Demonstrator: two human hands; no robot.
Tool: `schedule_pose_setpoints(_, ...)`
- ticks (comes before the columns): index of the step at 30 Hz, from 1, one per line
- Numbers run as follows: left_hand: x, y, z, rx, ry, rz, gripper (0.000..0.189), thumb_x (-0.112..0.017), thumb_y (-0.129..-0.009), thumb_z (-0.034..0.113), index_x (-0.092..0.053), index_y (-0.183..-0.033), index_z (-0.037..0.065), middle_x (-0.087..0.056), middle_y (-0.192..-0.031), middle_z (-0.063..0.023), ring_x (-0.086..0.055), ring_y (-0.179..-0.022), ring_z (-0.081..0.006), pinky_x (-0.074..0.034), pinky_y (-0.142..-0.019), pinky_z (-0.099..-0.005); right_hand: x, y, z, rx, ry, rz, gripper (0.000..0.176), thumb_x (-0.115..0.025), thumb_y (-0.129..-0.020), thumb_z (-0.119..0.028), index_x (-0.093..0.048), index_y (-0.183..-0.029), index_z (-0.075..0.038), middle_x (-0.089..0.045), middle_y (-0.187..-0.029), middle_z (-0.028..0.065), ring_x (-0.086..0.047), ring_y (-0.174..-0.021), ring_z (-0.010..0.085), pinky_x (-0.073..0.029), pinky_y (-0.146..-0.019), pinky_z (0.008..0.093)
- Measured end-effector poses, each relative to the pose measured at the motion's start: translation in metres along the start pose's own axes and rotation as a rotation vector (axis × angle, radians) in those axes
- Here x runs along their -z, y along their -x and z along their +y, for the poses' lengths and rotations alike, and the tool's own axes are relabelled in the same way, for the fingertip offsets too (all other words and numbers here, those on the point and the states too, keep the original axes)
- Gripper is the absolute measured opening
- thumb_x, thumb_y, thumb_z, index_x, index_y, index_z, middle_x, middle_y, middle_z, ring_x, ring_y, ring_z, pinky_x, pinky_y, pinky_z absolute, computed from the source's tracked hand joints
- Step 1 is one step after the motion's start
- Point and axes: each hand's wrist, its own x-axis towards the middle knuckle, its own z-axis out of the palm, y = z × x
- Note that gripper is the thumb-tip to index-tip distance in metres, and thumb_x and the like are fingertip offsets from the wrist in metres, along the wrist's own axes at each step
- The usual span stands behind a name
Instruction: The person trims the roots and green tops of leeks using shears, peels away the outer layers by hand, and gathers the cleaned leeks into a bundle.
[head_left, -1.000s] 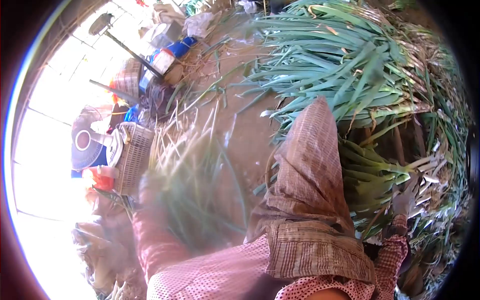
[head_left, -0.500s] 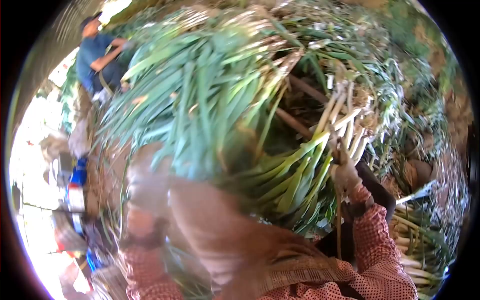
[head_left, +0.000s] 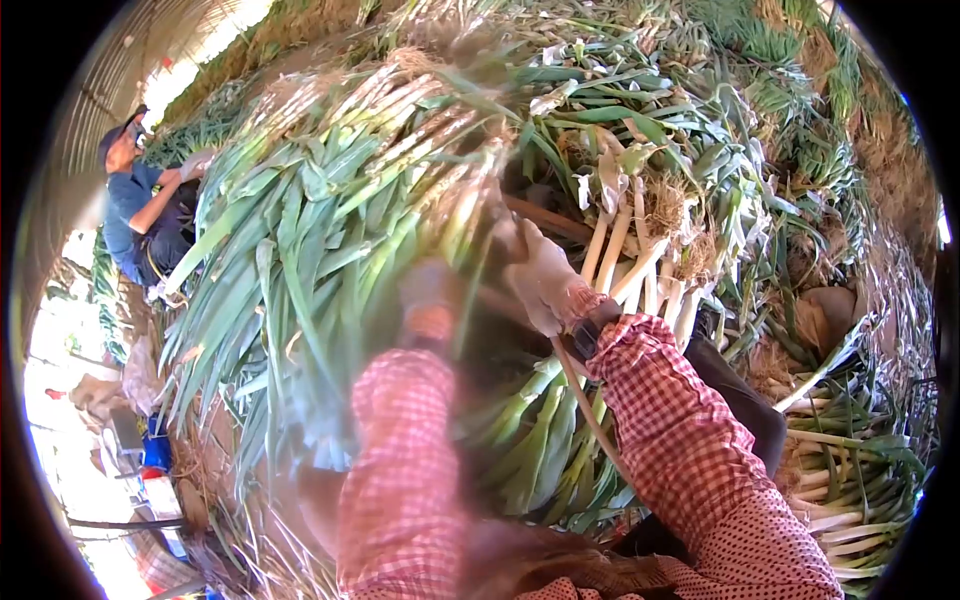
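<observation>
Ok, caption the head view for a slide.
Left hand and right hand at a leek bundle; another person in the background.

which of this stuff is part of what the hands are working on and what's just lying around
In hand: left hand, right hand, big leek bundle they reach into, white-stemmed leeks beside it.
Just around: loose leeks, blue container, co-worker.

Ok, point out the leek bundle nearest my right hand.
The middle bundle, its white stalks showing just beside the right hand; the lower-right pile lies well away, past the sleeve.
</observation>
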Motion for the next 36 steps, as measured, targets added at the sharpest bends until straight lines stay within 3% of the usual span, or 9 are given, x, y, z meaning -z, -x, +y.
schedule_pose_setpoints(5, -0.001, -0.006, -0.012, -0.113, 0.094, -0.421, 0.065, -0.081, -0.072, 0.049, -0.070, -0.117, 0.003, -0.067, -0.124, -0.0249, -0.065, -0.117, -0.0363, -0.050, -0.099, -0.0402, 0.030, 0.083, 0.029, 0.241, -0.014, -0.235, 0.087, -0.066, -0.082, -0.003, -0.024, -0.158, -0.004, -0.061, -0.133, 0.0221, -0.064, -0.116, 0.0339, -0.053, -0.093, 0.0393)
schedule_pose_setpoints(10, -0.027, 0.035, 0.045, -0.137, 0.231, -0.063, 0.055, -0.084, -0.073, 0.040, -0.064, -0.111, 0.004, -0.070, -0.112, -0.0230, -0.066, -0.111, -0.0401, -0.053, -0.093, -0.0462, 0.031, 0.169, 0.088, 0.259, 0.050, -0.167, 0.094, -0.070, -0.077, -0.008, -0.022, -0.158, -0.005, -0.064, -0.124, 0.0277, -0.064, -0.117, 0.0387, -0.050, -0.101, 0.0405)
schedule_pose_setpoints(13, -0.034, 0.040, 0.033, -0.168, 0.249, -0.099, 0.061, -0.087, -0.070, 0.043, -0.063, -0.111, 0.003, -0.069, -0.115, -0.0230, -0.065, -0.114, -0.0379, -0.052, -0.096, -0.0436, 0.037, 0.205, 0.078, -0.034, -0.023, -0.244, 0.095, -0.068, -0.077, -0.004, -0.020, -0.159, -0.008, -0.063, -0.126, 0.0259, -0.064, -0.116, 0.0381, -0.050, -0.102, 0.0425)
schedule_pose_setpoints(15, -0.036, 0.031, 0.013, -0.216, 0.150, -0.207, 0.064, -0.087, -0.070, 0.045, -0.064, -0.112, 0.003, -0.068, -0.120, -0.0225, -0.064, -0.116, -0.0368, -0.051, -0.097, -0.0420, 0.016, 0.206, 0.107, 0.221, 0.043, -0.179, 0.096, -0.066, -0.076, 0.004, -0.021, -0.160, -0.009, -0.067, -0.120, 0.0193, -0.069, -0.097, 0.0258, -0.056, -0.089, 0.0340)
schedule_pose_setpoints(25, -0.018, 0.067, 0.016, -0.128, -0.054, -0.205, 0.054, -0.075, -0.084, 0.036, -0.055, -0.126, 0.009, -0.068, -0.123, -0.0214, -0.065, -0.117, -0.0356, -0.052, -0.098, -0.0442, 0.027, 0.155, 0.070, 0.007, -0.138, -0.063, 0.090, -0.059, -0.083, 0.003, -0.016, -0.161, -0.013, -0.065, -0.114, 0.0258, -0.070, -0.093, 0.0362, -0.060, -0.074, 0.0409)
schedule_pose_setpoints(30, 0.010, 0.044, 0.022, -0.242, -0.069, -0.286, 0.052, -0.069, -0.080, 0.028, -0.057, -0.127, 0.008, -0.068, -0.119, -0.0239, -0.064, -0.117, -0.0405, -0.051, -0.100, -0.0436, 0.009, 0.172, 0.098, 0.209, -0.041, -0.102, 0.092, -0.064, -0.080, -0.003, -0.017, -0.159, -0.003, -0.065, -0.113, 0.0249, -0.065, -0.107, 0.0379, -0.050, -0.095, 0.0443)
schedule_pose_setpoints(34, -0.062, -0.036, -0.018, -0.424, 0.357, -0.519, 0.045, -0.068, -0.086, 0.035, -0.069, -0.118, 0.002, -0.071, -0.115, -0.0214, -0.068, -0.106, -0.0359, -0.054, -0.089, -0.0409, 0.022, 0.115, 0.067, 0.048, -0.073, 0.024, 0.087, -0.061, -0.081, -0.002, -0.020, -0.158, -0.005, -0.065, -0.112, 0.0251, -0.067, -0.101, 0.0374, -0.052, -0.088, 0.0452)
schedule_pose_setpoints(35, -0.054, -0.028, -0.018, -0.321, 0.639, -0.655, 0.041, -0.073, -0.084, 0.014, -0.065, -0.122, 0.001, -0.069, -0.105, -0.0044, -0.061, -0.090, -0.0137, -0.050, -0.082, -0.0299, 0.027, 0.103, 0.060, 0.027, -0.101, 0.060, 0.086, -0.060, -0.082, -0.002, -0.021, -0.158, -0.005, -0.065, -0.112, 0.0253, -0.067, -0.100, 0.0371, -0.053, -0.086, 0.0460)
schedule_pose_setpoints(36, -0.059, -0.032, -0.021, -0.362, 0.612, -0.687, 0.041, -0.073, -0.085, 0.015, -0.066, -0.122, 0.001, -0.069, -0.104, -0.0045, -0.061, -0.090, -0.0141, -0.050, -0.082, -0.0298, 0.033, 0.092, 0.055, 0.007, -0.126, 0.095, 0.084, -0.059, -0.083, -0.001, -0.022, -0.158, -0.006, -0.066, -0.111, 0.0254, -0.068, -0.098, 0.0368, -0.053, -0.085, 0.0468)
